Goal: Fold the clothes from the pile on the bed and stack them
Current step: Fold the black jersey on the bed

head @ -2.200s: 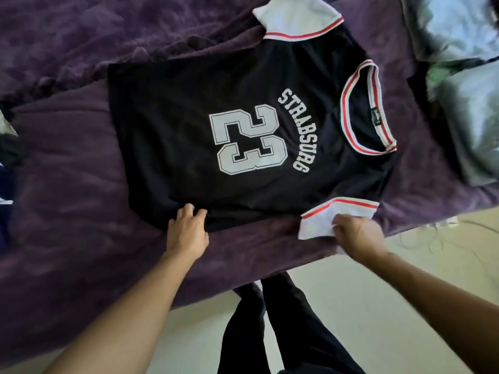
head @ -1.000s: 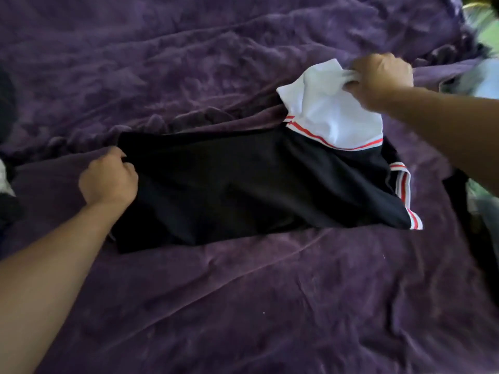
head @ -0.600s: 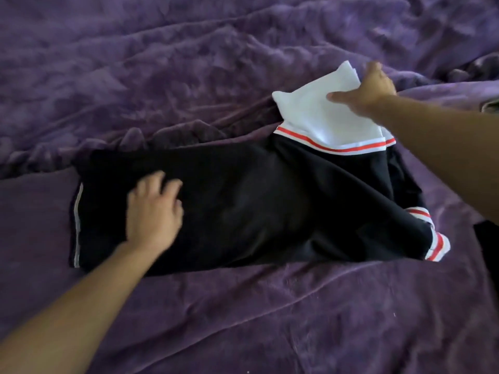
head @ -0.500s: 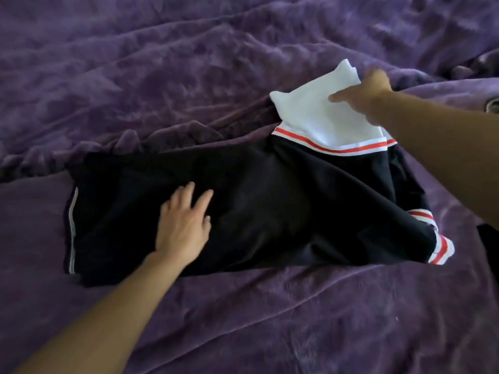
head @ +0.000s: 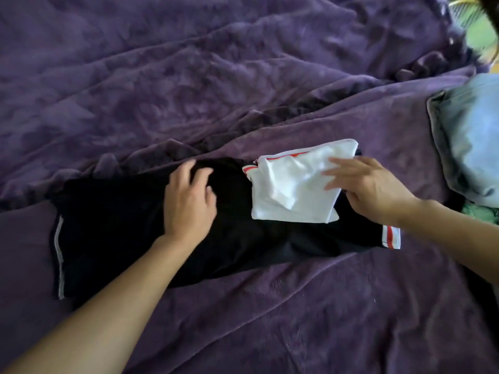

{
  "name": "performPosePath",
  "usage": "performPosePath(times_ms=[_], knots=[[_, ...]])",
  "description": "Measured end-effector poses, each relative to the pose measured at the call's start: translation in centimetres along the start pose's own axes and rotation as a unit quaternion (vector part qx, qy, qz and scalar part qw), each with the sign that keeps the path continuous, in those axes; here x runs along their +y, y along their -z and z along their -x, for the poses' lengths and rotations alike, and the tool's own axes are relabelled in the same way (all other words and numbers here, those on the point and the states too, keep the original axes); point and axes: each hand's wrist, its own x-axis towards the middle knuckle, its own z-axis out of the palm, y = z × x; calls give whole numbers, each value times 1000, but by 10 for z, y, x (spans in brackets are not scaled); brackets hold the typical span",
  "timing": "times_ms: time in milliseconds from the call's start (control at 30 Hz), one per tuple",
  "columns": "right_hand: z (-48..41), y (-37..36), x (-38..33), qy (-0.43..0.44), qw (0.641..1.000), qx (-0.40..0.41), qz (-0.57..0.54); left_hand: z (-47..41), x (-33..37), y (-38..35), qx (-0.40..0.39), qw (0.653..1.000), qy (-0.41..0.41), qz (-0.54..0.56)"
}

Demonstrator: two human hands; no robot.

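A black jersey [head: 116, 233] lies folded lengthwise across the purple bedcover [head: 297, 319], running left to right. Its white sleeves [head: 291, 193], edged in red, are laid back over the black body near the right end. My left hand [head: 189, 201] presses flat on the middle of the jersey with fingers spread. My right hand [head: 370, 190] rests with straight fingers on the right edge of the white sleeves. A red-and-white collar band [head: 391, 237] shows at the jersey's right tip.
A pale blue garment [head: 469, 141] lies on the bed at the right edge, with a bit of green fabric [head: 480, 214] below it. Rumpled purple bedcover spreads behind and in front of the jersey.
The white sleeves have been folded down from sticking out behind the jersey onto its black body. My left hand slid right along the jersey; my right hand came down with the sleeves.
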Motion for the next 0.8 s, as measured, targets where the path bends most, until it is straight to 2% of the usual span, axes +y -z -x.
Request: performPosePath(times_ms=[67, 133, 200, 267, 333, 400, 433, 500, 533, 600, 667, 800], knots=[[-7, -8, -4, -20, 998, 49, 39, -6, 33, -10, 30, 994, -106, -4], [-17, -22, -2, -56, 994, -7, 96, -6, 59, -27, -35, 981, -188, -47], [-26, -35, 13, -108, 981, -92, 132, 2, 70, -46, -153, 963, -191, -116], [-35, -39, 35, -159, 971, -114, 136, 4, 64, -60, -201, 960, -128, -150], [-43, -39, 52, -195, 968, -100, 120, 3, 62, -60, -177, 967, -104, -151], [-44, -34, 52, -255, 963, -65, 67, 2, 67, -58, -106, 977, -135, -124], [-39, -33, 48, -302, 953, -22, 23, 3, 68, -60, -82, 978, -158, -113], [-23, -33, 33, -416, 903, 71, -74, 5, 68, -65, -102, 967, -197, -124], [-15, -35, 24, -468, 872, 88, -113, 3, 67, -70, -133, 961, -198, -141], [-3, -41, 8, -530, 835, 59, -137, -10, 63, -83, -198, 953, -163, -161], [-1, -45, 4, -558, 811, 32, -176, -27, 63, -93, -224, 952, -139, -158], [-13, -31, 9, -539, 747, 86, -380, -47, 67, -98, -262, 952, -118, -107]])
